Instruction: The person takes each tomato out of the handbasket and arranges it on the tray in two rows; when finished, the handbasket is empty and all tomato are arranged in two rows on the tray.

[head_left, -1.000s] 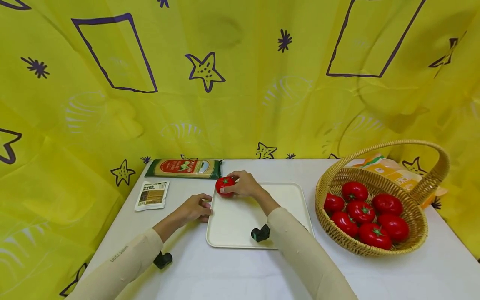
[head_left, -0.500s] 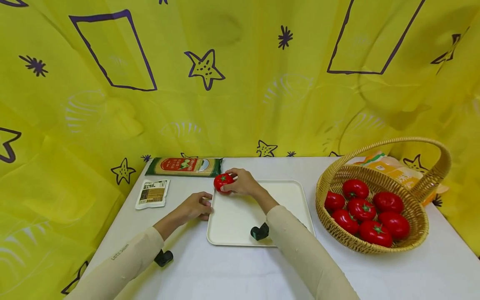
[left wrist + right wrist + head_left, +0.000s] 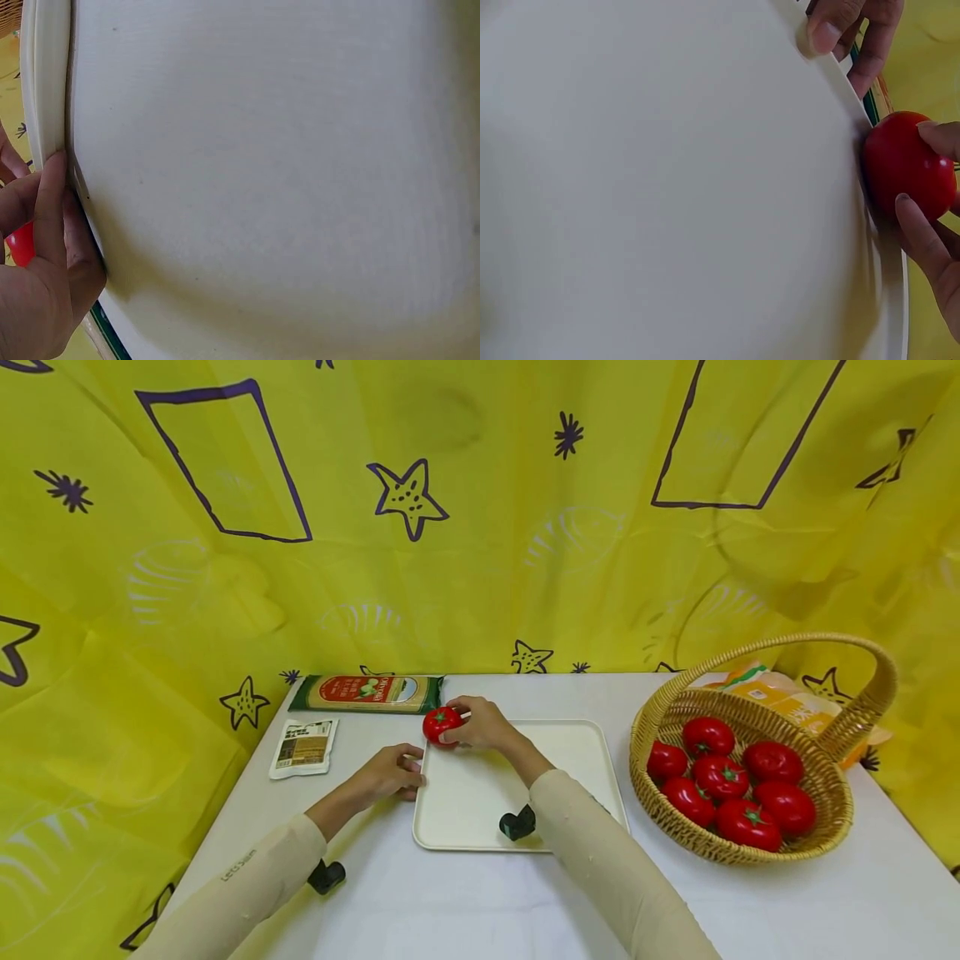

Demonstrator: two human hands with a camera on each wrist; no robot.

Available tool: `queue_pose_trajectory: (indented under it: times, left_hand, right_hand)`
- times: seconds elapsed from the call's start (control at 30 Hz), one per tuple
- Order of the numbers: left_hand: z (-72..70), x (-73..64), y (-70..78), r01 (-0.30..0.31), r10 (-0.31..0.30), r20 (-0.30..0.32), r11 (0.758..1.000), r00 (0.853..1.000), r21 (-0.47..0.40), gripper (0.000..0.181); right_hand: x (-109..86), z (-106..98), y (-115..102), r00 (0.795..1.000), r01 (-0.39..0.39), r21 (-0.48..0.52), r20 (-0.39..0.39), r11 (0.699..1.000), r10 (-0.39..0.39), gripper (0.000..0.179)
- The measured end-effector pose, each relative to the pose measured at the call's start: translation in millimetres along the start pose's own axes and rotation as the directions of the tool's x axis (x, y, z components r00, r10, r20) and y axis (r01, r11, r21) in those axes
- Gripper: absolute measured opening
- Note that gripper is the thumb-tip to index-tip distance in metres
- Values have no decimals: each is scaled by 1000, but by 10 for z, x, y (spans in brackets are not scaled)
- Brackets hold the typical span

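A cream rectangular tray (image 3: 487, 802) lies on the white table. Over its far left corner my right hand (image 3: 483, 724) holds a red tomato (image 3: 441, 725) with a green stem. The right wrist view has thumb and fingers around this tomato (image 3: 907, 161), close against the raised rim. My left hand (image 3: 386, 774) is at the tray's left edge. Seen from the right wrist, its thumb (image 3: 825, 37) lies over the rim while the other fingers stay outside. In the left wrist view fingertips of the left hand (image 3: 45, 247) meet the outer side of the tray (image 3: 49, 82).
On the right a wicker basket (image 3: 832, 827) with a tall handle holds several tomatoes (image 3: 720, 777). Behind it leans an orange-and-white bag (image 3: 795, 706). A green-and-red Olivoila packet (image 3: 367, 693) and a small white-and-brown pouch (image 3: 303, 749) lie at left. A yellow curtain (image 3: 480, 593) hangs behind.
My right hand has shifted the tomato slightly left, toward the tray's far left corner. The left hand stays at the tray's left edge.
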State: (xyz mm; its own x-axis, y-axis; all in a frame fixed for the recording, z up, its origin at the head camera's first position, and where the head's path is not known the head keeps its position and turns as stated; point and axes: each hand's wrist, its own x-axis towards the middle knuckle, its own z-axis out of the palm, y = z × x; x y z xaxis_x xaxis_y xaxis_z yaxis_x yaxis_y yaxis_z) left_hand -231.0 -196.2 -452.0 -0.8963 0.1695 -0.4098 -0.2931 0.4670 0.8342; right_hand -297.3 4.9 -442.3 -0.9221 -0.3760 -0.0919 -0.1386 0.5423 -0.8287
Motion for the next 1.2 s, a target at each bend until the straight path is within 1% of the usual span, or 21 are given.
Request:
queue_pose_trajectory:
  times: [0.33,0.7,0.9,1.07,1.2]
  left_hand:
    - [5,-3,0,-6,6,5,1000,1000,-18,52]
    - [11,-14,-5,-4,4,-3,1000,1000,-1,52]
    - [13,-34,3,-7,7,-10,1000,1000,4,52]
    - [18,-40,0,-15,15,-10,1000,1000,7,52]
    - [23,-40,-6,-20,20,-11,1000,1000,1,52]
  right_hand:
    - [-18,-59,30,1000,12,18,-4,1000,-12,65]
    - [-118,-278,35,998,67,51,-4,996,-66,64]
    - [-214,-402,19,995,99,42,-12,994,-99,61]
    - [-338,-523,-75,989,149,18,-8,989,-149,57]
    - [-447,-628,-143,983,184,2,-1,983,-184,57]
